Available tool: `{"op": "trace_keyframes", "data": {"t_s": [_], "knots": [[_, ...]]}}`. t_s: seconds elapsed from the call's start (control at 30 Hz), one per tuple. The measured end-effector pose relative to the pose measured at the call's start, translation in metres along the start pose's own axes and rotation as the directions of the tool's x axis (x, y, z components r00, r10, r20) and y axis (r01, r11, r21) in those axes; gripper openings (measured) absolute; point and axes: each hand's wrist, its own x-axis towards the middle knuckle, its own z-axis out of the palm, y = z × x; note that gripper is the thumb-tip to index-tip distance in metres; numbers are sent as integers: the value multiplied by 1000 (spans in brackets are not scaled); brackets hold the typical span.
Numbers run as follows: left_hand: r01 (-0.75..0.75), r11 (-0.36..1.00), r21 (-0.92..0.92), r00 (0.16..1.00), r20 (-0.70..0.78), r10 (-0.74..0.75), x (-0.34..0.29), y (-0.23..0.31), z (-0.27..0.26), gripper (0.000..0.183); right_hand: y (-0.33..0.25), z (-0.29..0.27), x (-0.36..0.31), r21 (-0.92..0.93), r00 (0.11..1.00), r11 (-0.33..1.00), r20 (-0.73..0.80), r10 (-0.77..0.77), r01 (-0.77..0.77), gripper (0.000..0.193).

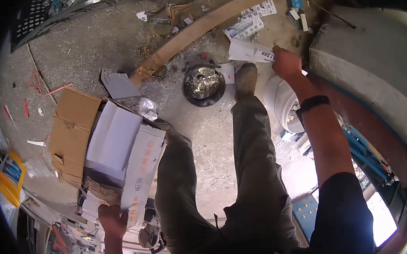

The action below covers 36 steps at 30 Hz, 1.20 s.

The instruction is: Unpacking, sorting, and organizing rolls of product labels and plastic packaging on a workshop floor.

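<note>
Bright glare lower right; edges bent, blackened.

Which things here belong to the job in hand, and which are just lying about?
In hand:
open brown-and-white cardboard box, left hand at its near end
white printed sheet, held by right hand

Apparently lying about:
round black dish of shiny crumpled material
long flat brown strip
yellow-and-blue plastic package

The right hand point(287, 63) hides part of the white sheet's point(247, 50) edge.
</note>
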Motion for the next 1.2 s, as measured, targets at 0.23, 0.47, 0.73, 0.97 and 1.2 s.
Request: {"op": "trace_keyframes", "data": {"t_s": [0.23,0.47,0.73,0.97,1.2], "knots": [[42,998,45,999,4,-42,61,63,5,28,62,34,123,508,869,781,-116,481,-364,47],[62,997,45,995,71,-65,106,114,15,26,117,72,204,768,839,518,45,542,-376,42],[126,988,93,985,110,-136,136,131,11,24,132,119,268,642,913,716,-63,403,-272,45],[128,975,182,986,83,-145,161,124,3,21,113,136,317,747,898,664,-282,336,-14,74],[128,974,185,981,120,-152,168,121,9,21,95,129,316,713,822,697,-351,448,-76,61]]}}
